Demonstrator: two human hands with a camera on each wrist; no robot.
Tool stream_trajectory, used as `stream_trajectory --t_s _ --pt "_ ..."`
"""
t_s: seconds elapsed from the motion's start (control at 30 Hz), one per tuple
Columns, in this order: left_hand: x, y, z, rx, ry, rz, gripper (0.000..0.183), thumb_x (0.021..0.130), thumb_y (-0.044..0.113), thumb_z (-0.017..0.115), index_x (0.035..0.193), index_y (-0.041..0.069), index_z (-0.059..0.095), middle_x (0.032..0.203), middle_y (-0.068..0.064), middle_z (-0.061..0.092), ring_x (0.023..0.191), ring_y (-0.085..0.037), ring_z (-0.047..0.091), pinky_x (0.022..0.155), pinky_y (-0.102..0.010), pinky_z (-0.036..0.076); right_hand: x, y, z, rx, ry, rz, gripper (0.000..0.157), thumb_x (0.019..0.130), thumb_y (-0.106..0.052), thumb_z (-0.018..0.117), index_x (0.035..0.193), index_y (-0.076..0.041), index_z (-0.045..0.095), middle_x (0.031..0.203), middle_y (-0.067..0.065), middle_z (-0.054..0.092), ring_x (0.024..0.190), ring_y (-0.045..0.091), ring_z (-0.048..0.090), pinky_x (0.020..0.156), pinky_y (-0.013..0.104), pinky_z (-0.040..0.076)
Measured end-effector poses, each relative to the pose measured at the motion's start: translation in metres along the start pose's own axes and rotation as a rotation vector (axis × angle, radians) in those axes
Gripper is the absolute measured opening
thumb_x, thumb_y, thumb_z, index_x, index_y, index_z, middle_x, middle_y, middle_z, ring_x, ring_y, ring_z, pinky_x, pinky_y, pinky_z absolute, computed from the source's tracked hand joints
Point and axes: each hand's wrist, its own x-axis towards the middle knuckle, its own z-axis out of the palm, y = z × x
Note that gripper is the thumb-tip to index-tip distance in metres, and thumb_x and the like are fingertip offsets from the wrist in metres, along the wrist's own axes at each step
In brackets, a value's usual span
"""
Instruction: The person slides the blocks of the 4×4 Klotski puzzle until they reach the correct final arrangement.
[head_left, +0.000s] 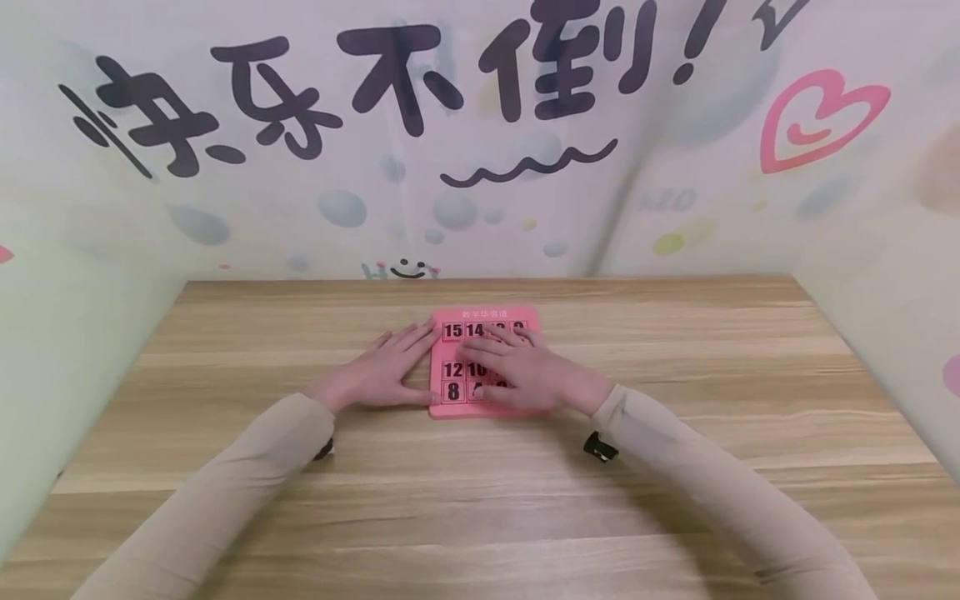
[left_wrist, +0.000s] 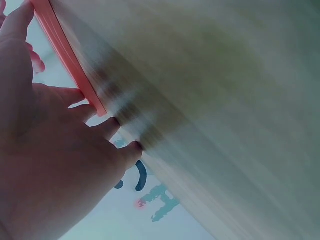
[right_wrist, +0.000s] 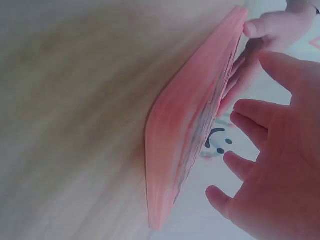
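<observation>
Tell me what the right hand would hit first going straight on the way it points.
Most likely the left hand, at the left edge of the pink number puzzle, though how high the right hand sits over it is hard to judge.

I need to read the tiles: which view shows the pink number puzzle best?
The head view: it shows the pink number puzzle from above, several numbers readable, though the right hand hides others. Left wrist shows only one side edge; right wrist, its edge and a steeply slanted, unreadable face.
</observation>
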Motion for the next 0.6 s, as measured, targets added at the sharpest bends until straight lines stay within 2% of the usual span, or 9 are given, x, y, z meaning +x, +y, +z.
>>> stream_trajectory --t_s 0.6 --pt "0.000 -0.001 0.000 -0.002 -0.002 -0.002 0.098 0.088 0.056 0.060 0.155 0.004 0.010 0.161 -0.013 0.002 0.145 -0.035 0.003 0.114 -0.055 0.001 0.020 0.013 -0.002 0.026 -0.001 0.070 0.061 0.102 -0.046 0.042 0.154 -0.017 0.027 0.158 0.001 0.022 0.146 0.029 0.008 0.114 0.058 0.008"
